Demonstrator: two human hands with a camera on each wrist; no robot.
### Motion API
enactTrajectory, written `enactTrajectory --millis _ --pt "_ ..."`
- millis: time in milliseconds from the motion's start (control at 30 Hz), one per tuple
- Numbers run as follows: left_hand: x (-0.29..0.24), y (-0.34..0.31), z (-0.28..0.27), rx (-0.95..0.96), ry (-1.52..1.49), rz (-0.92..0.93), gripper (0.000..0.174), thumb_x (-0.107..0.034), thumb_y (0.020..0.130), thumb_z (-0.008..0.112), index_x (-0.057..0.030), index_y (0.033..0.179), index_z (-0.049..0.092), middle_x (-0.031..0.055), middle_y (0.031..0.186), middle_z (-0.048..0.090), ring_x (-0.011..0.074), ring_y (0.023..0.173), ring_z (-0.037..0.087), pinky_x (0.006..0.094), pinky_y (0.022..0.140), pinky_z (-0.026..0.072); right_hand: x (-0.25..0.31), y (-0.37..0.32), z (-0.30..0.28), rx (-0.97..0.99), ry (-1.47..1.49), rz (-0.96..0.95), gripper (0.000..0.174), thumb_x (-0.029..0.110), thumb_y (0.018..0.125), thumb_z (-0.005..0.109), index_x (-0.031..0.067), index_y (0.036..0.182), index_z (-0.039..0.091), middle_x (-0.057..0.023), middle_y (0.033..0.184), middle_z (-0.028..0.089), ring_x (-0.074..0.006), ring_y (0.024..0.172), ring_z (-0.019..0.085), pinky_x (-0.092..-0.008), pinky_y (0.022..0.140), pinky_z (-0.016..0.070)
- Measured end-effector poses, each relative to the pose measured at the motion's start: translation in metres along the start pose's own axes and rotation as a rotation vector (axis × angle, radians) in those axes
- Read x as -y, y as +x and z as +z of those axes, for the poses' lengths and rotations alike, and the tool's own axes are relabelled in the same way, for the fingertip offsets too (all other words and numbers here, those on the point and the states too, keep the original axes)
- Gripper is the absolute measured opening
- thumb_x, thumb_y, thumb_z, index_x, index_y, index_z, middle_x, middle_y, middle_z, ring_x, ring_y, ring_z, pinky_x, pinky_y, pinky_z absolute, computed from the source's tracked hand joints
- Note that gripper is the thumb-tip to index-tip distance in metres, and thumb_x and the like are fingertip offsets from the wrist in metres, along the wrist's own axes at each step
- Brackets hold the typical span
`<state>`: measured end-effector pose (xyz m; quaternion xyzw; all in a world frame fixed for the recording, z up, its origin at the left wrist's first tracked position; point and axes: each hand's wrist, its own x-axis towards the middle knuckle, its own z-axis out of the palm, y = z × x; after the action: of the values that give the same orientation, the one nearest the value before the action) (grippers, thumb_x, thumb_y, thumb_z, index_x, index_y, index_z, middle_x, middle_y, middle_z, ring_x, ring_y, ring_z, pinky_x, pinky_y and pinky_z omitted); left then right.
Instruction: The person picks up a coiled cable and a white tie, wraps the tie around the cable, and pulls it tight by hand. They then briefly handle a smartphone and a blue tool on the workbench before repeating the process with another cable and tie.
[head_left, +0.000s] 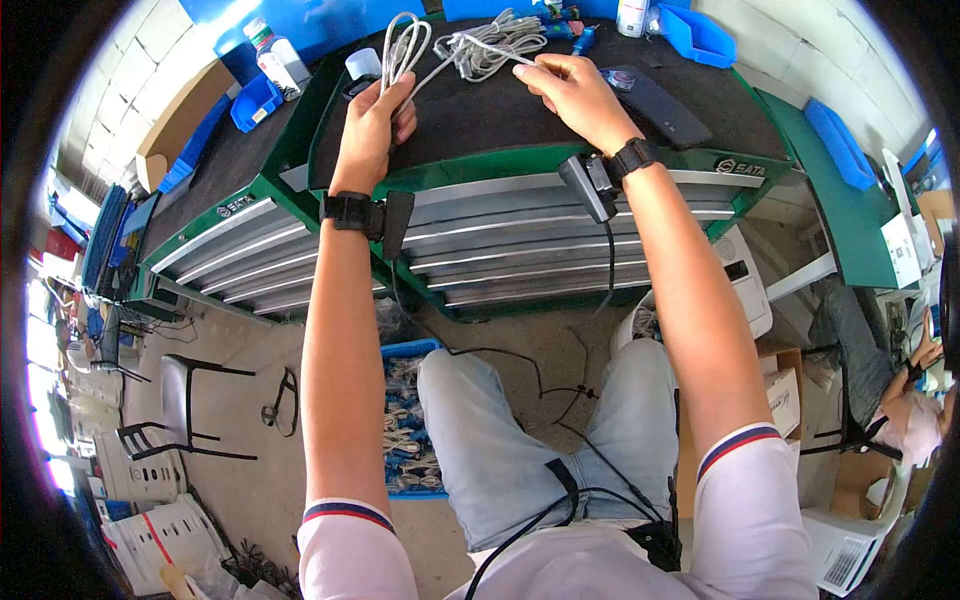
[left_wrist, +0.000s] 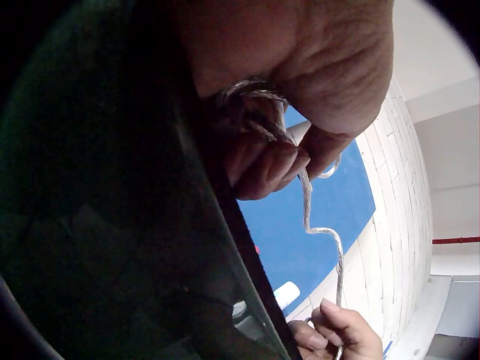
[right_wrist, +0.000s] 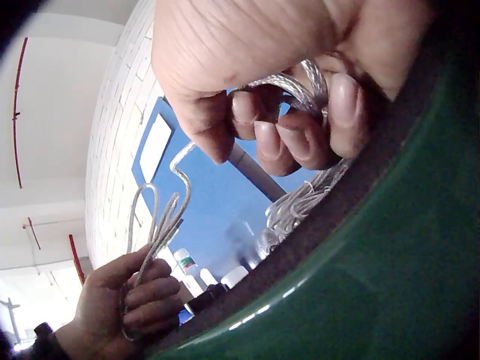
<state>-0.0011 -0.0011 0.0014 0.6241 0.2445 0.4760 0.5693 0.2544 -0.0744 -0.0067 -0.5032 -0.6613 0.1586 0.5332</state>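
Observation:
In the head view the left hand (head_left: 372, 128) grips several upright loops of a pale braided cable (head_left: 404, 45) above the front left of the black bench top. A strand runs from those loops to the right hand (head_left: 585, 95), which pinches it between thumb and fingers. Behind, a tangled bundle of the same cable (head_left: 487, 47) lies on the mat. The right wrist view shows the right hand (right_wrist: 292, 82) with its fingers curled round the cable, and the left hand (right_wrist: 124, 300) farther off holding the loops (right_wrist: 161, 229).
A black phone-like slab (head_left: 665, 108) lies right of the right hand. Blue bins (head_left: 697, 38) and white bottles (head_left: 283, 65) stand toward the back and left. Silver drawers (head_left: 530, 240) are below the bench edge; a blue crate of cables (head_left: 412, 425) sits on the floor.

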Motion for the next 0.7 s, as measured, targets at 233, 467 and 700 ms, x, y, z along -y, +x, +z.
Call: enactTrajectory --millis 233,467,700 --pt "-0.0011 -0.0001 0.0021 -0.013 0.028 -0.009 0.022 -0.024 0.096 0.062 -0.0068 0.084 0.055 -0.0024 0.062 0.042 0.0076 0.052 0.039 0.0237 0.049 0.0285 0.0009 -0.001 0.0003 0.008 0.002 0.007 0.045 0.038 0.093 0.063 -0.0007 0.073 0.053 -0.0019 0.059 0.04 -0.0108 0.059 0.037 -0.0304 0.056 0.033" --pt "0.0003 0.0005 0.0009 -0.004 0.012 0.002 0.022 -0.024 0.096 0.062 -0.0071 0.083 0.055 -0.0025 0.062 0.042 0.007 0.052 0.038 0.0234 0.049 0.029 0.0007 -0.0002 0.0006 0.015 0.006 0.025 0.043 0.037 0.093 0.063 -0.001 0.074 0.055 -0.0018 0.06 0.042 -0.0105 0.06 0.038 -0.0299 0.057 0.0333" --pt "0.0008 0.0005 0.0006 -0.005 -0.018 0.005 0.023 -0.024 0.096 0.062 -0.007 0.083 0.055 -0.0027 0.062 0.042 0.007 0.052 0.038 0.0233 0.049 0.0288 0.0027 -0.001 -0.0005 0.01 -0.016 0.017 0.043 0.037 0.092 0.064 -0.0012 0.075 0.056 -0.0011 0.06 0.043 -0.0102 0.06 0.039 -0.0298 0.057 0.0337"
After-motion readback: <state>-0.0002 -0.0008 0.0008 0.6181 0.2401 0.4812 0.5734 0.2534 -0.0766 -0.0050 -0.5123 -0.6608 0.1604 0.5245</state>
